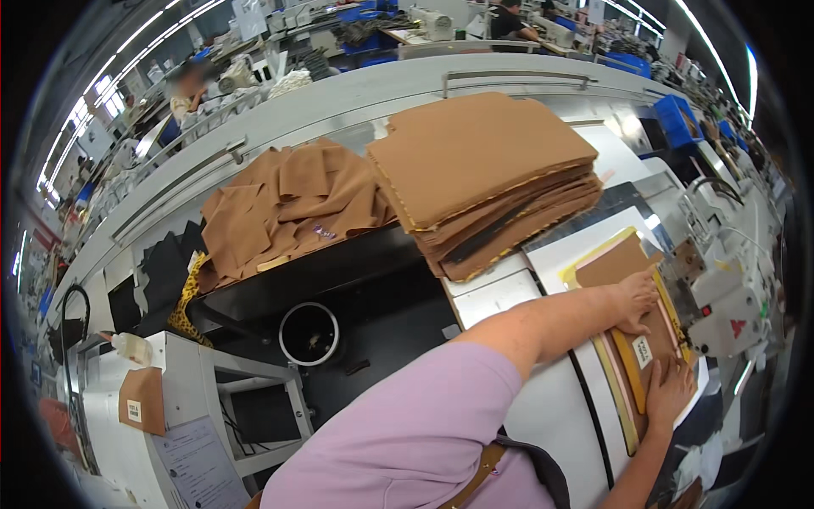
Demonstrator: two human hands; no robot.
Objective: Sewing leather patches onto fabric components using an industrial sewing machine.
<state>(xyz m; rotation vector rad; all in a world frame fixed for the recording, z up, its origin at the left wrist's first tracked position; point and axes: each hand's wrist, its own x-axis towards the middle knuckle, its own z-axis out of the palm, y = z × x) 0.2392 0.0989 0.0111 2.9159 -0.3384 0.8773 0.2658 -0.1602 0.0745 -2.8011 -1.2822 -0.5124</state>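
At the right, a brown fabric piece [609, 265] lies in a flat, yellow-edged sewing template [629, 411] beside an industrial sewing machine [727, 318]. My left hand [636, 301] reaches across and rests on the fabric near the machine head, fingers stretched out. Closer to me, my right hand [671, 392] lies flat on the lower part of the same piece, with its fingers spread. A small white label [642, 350] shows on the template between the hands. The machine's needle area is too small to make out.
A tall stack of cut brown panels [487, 157] stands behind the template. Left of it lies a loose heap of brown fabric [297, 199]. A round bin [309, 334] sits below the table. A white cabinet [182, 373] stands at the left. Other people work farther back.
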